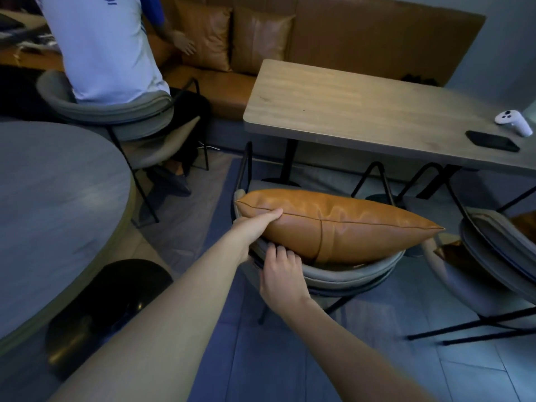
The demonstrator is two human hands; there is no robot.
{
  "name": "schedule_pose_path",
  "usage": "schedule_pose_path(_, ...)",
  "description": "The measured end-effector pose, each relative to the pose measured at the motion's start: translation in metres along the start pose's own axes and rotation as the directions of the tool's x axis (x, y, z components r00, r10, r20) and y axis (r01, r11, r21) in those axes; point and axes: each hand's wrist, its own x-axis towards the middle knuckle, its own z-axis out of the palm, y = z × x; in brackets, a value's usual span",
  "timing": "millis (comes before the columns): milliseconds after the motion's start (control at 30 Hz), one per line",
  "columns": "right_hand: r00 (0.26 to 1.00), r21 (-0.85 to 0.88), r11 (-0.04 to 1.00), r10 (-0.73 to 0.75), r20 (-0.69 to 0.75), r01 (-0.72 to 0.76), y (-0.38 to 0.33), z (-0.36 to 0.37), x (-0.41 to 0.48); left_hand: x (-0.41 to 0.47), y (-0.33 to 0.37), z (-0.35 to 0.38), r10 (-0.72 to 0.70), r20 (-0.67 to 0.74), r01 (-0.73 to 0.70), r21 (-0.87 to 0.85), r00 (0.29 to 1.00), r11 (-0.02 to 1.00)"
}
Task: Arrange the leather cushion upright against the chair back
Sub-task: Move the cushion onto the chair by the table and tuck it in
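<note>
A tan leather cushion (342,224) stands on edge in a grey padded chair (348,275), its seam facing up and its long side running along the curved chair back. My left hand (255,226) grips the cushion's left end, thumb on top along the seam. My right hand (282,274) rests on the chair back rim below the cushion, fingertips touching the cushion's lower near face. The chair seat is hidden under the cushion.
A rectangular wooden table (362,111) stands just beyond the chair, with a phone (493,141) and a white controller (512,122) on it. A round table (49,198) is at left, another grey chair (499,256) at right. Another person (101,44) sits by the leather bench (362,33).
</note>
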Motion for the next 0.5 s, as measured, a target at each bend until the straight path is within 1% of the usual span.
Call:
schedule_pose_path(100, 0.997, 0.053, 0.995, 0.081, 0.006, -0.081, -0.013, 0.003, 0.009, 0.004, 0.004, -0.01, -0.003, 0.043, 0.005, -0.034, 0.999, 0.999)
schedule_pose_path(200, 0.994, 0.089, 0.991, 0.105, -0.036, -0.101, -0.014, 0.009, 0.01, 0.012, 0.004, -0.014, 0.0, 0.076, 0.007, -0.086, 0.997, 0.996)
schedule_pose_path(300, 0.989, 0.138, 0.983, 0.133, -0.059, -0.124, -0.009, 0.012, 0.013, 0.018, -0.001, -0.011, 0.018, 0.031, -0.015, -0.105, 0.999, 0.994)
schedule_pose_path(400, 0.992, 0.191, 0.974, 0.126, 0.01, -0.125, -0.006, 0.005, 0.013, 0.017, -0.005, -0.007, 0.026, -0.009, -0.026, -0.095, 1.0, 0.995)
schedule_pose_path(500, 0.99, 0.283, 0.949, 0.12, 0.076, -0.137, -0.01, -0.002, 0.009, 0.011, -0.008, -0.015, 0.025, -0.019, -0.027, -0.111, 1.0, 0.993)
